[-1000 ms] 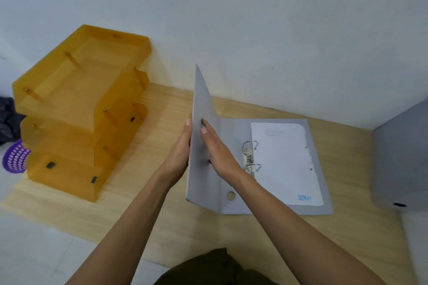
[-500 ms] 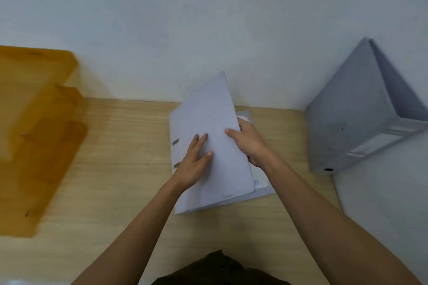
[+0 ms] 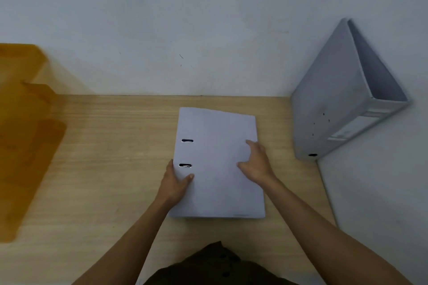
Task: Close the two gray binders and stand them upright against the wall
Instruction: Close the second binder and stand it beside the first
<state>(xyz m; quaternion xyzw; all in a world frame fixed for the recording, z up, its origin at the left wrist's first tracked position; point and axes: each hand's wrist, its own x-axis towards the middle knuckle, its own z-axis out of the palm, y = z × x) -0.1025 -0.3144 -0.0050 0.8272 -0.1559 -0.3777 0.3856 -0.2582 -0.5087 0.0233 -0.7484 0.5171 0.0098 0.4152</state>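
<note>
Gray and closed, one binder (image 3: pixel 217 164) lies flat on the wooden tabletop (image 3: pixel 111 157), near the white wall (image 3: pixel 185 18). The left hand (image 3: pixel 174 184) grips its spine edge, thumb on the cover below two slots and fingers curled under the side. The right hand (image 3: pixel 257 164) rests on the cover's right part, fingers spread and pressing flat, grasping nothing. A second gray binder (image 3: pixel 333 104) leans tilted in the right corner, slightly agape. Blurred amber trays (image 3: pixel 25 127) sit far left.
</note>
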